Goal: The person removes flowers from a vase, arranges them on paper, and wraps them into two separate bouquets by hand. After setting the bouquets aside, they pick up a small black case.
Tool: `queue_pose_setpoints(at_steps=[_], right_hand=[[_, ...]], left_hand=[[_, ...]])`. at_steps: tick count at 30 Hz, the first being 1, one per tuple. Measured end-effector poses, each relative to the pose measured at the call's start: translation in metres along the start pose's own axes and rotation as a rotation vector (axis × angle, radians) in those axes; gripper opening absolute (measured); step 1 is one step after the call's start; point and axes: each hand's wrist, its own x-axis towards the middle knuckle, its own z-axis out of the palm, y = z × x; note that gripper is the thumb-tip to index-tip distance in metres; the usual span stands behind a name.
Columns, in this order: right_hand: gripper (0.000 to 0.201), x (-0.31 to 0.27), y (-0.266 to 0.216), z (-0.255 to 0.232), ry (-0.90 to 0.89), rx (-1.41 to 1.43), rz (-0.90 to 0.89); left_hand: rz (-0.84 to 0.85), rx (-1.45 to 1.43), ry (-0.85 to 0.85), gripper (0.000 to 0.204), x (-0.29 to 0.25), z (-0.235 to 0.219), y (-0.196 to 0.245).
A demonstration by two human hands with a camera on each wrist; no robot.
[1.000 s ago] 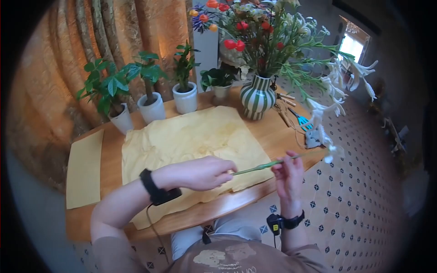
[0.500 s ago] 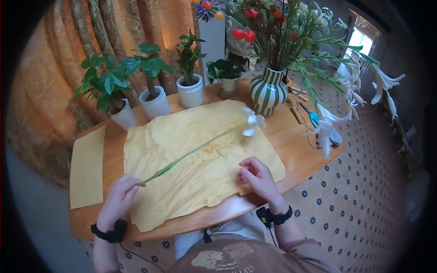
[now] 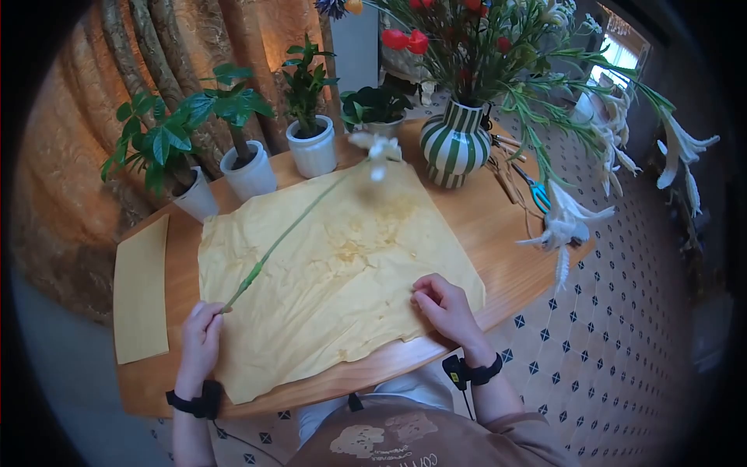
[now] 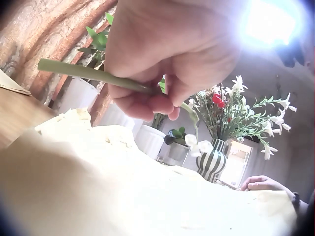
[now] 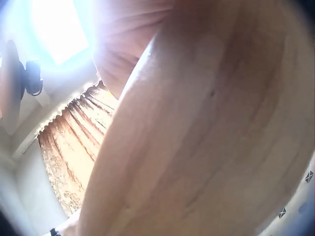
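My left hand (image 3: 201, 338) pinches the lower end of a long green flower stem (image 3: 268, 253) between thumb and fingers. In the left wrist view, the cut end of the stem (image 4: 74, 70) sticks out behind the fingers. The stem slants up and away over a wrinkled pale yellow sheet (image 3: 311, 311), and its white bloom (image 3: 377, 156) overlaps the sheet's far edge in the head view. At the sheet's near right edge, my right hand (image 3: 447, 309) lies with fingers loosely curled and nothing in them.
White potted plants (image 3: 249, 171) line the table's back. A green-and-white striped vase (image 3: 455, 148) with tall flowers stands back right, white lilies (image 3: 568, 218) drooping over the table edge. Blue-handled scissors (image 3: 537, 191) lie beside it. A flat yellow sheet (image 3: 142, 292) lies at left.
The stem went from between both hands to the left hand alone, which moved left. The bloom swung from the right to the far side. My right hand let go and came down near the sheet's edge.
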Motion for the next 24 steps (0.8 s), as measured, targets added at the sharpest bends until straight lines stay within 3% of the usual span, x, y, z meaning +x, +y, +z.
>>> queue_pose_setpoints(at_steps=[15,18,20,24], right_hand=[[0.018,-0.002,0.005,0.005,0.041,0.113,0.025],[0.018,-0.002,0.006,0.005,0.037,0.117,0.033],[0.018,-0.001,0.007,0.005,0.034,0.117,0.032],[0.017,-0.002,0.005,0.005,0.04,0.118,0.051]], left_hand=[[-0.021,0.105,0.008,0.014,0.01,0.007,0.003],[0.017,0.149,-0.093,0.016,0.008,0.014,-0.007],[-0.003,0.241,-0.27,0.02,0.006,0.018,-0.008],[-0.016,0.254,-0.276,0.027,0.003,0.015,-0.005]])
